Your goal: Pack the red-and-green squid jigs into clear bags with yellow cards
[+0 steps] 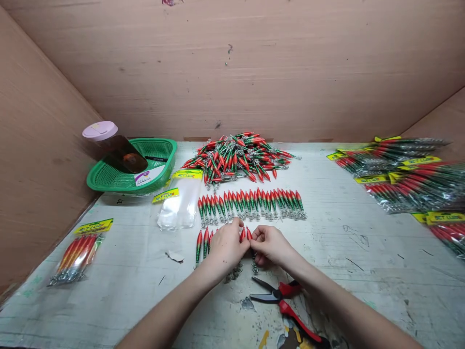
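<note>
My left hand [225,248] and my right hand [269,246] meet at the middle of the table, fingers curled over a short row of red-and-green squid lures [204,244]. Both hands pinch lures at the row's right end [245,234]. Behind them lies a long tidy row of the same lures [251,203]. A loose heap of lures [236,157] sits further back. Empty clear bags with yellow headers [178,201] lie left of the rows.
Red-handled pliers [285,300] lie open near my right forearm. A green basket [138,167] holds a dark bottle with a pink lid [109,140] at back left. A filled pack [78,254] lies left; several filled packs [407,182] are stacked right. Cardboard walls surround the table.
</note>
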`<state>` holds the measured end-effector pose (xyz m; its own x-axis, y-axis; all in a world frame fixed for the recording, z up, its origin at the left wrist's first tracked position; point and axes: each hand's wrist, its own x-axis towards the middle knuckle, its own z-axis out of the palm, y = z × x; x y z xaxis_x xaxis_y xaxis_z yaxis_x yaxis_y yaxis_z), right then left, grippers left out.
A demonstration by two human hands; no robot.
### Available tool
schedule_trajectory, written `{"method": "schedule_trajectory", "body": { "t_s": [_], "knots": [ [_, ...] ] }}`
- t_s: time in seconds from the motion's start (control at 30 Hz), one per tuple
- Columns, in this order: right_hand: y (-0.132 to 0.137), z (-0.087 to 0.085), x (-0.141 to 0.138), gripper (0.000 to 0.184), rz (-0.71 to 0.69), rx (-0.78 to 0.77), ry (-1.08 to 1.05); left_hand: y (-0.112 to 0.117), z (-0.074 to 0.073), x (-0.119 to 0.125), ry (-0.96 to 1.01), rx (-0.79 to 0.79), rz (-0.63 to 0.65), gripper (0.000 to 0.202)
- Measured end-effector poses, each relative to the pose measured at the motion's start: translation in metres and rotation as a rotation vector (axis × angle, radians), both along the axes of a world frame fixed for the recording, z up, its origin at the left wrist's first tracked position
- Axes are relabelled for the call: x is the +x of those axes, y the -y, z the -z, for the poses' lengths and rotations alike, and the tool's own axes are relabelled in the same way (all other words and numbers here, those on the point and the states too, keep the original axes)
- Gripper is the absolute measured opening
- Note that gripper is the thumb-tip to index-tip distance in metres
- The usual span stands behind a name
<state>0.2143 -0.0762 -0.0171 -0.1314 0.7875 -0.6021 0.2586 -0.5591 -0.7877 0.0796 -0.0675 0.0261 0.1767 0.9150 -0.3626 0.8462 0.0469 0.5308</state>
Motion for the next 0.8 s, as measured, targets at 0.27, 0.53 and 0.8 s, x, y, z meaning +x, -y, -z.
{"method": "schedule_trajectory", "body": {
  "t_s": [0.27, 0.53, 0.8],
  "knots": [
    [0.002, -0.002, 0.005, 0.02, -0.007, 0.007, -0.008, 0.001, 0.003, 0.0, -0.076, 0.001, 0.007, 0.035],
    [0.003, 0.0, 0.004, 0.02, -0.026, 0.016, -0.023, 0.003, 0.007, -0.001, -0.081, 0.037, 0.022, 0.035],
    [0.004, 0.006, 0.005, 0.016, -0.055, 0.052, -0.022, 0.007, 0.011, -0.007, -0.082, 0.111, 0.069, 0.026]
  ]
}}
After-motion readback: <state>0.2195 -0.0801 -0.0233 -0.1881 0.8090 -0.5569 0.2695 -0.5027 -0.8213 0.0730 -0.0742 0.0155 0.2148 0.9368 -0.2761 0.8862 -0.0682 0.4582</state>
